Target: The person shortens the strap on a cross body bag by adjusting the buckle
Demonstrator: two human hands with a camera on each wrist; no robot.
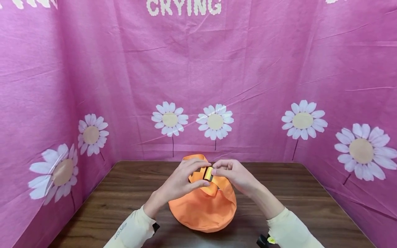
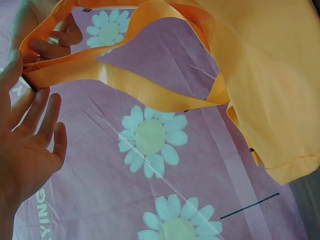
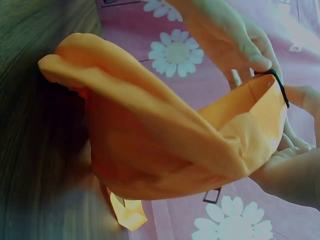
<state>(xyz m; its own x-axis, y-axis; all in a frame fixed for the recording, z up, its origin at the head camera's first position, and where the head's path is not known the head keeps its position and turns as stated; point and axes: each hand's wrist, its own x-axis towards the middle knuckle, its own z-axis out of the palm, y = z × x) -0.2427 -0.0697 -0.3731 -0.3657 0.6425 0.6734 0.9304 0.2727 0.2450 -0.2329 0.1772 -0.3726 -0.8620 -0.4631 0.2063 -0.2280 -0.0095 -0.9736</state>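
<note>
An orange fabric bag [image 1: 204, 212] with a webbing strap [image 2: 145, 92] sits on the table below both hands. A black slide buckle [image 1: 207, 174] is threaded on the strap, held up above the bag. My left hand [image 1: 183, 176] grips the buckle's edges between thumb and fingers, also seen with the left hand [image 2: 30, 140] in the left wrist view. My right hand [image 1: 238, 175] pinches the strap at the buckle's right side with thumb and forefinger. In the right wrist view the bag [image 3: 150, 145] hides part of the strap.
A dark wooden table [image 1: 133, 193] lies under the bag. Pink cloth [image 1: 248, 69] printed with daisies hangs behind and on both sides. A small rectangular ring [image 3: 212, 195] and a loose strap end [image 3: 129, 215] hang from the bag.
</note>
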